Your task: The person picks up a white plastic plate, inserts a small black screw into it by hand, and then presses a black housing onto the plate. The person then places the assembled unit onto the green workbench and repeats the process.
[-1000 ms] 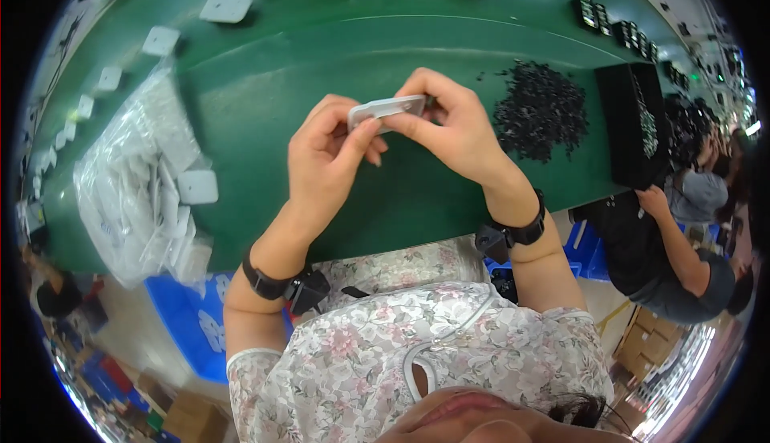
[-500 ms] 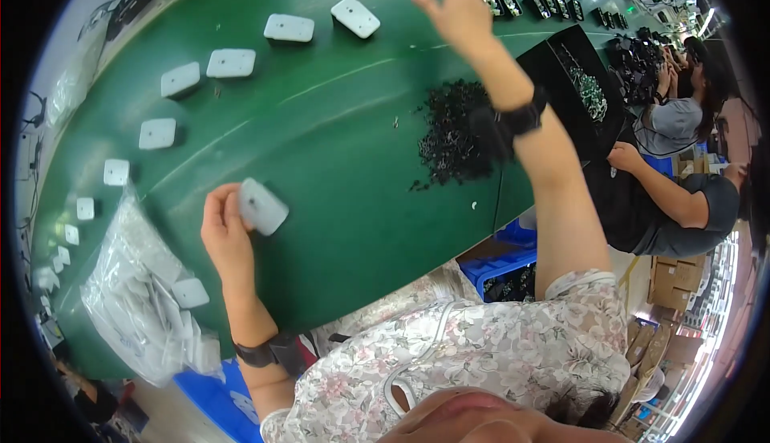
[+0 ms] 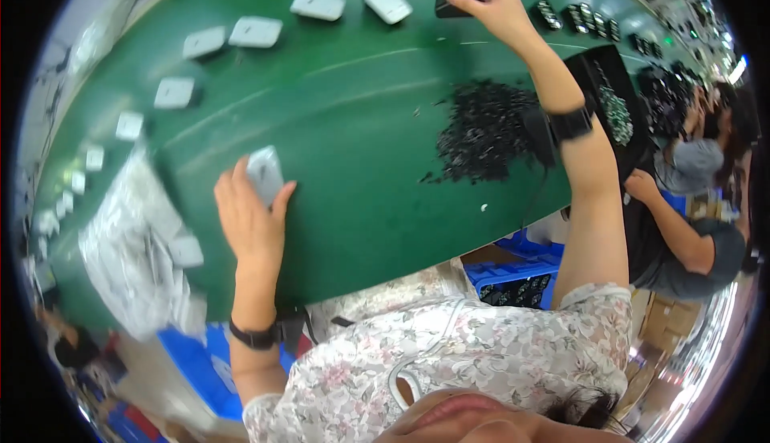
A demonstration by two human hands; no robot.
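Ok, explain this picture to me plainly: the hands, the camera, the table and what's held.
There is no machine here, just a person's bare left hand and right hand. The view comes from the left of two fisheye cameras worn on the head, looking down, so straight edges bend. On the green table lie white covers in a curved row, a clear bag and a pile of small black parts. The right hand holds a black piece; the left hand touches a single white cover, whether lifted I can't tell.
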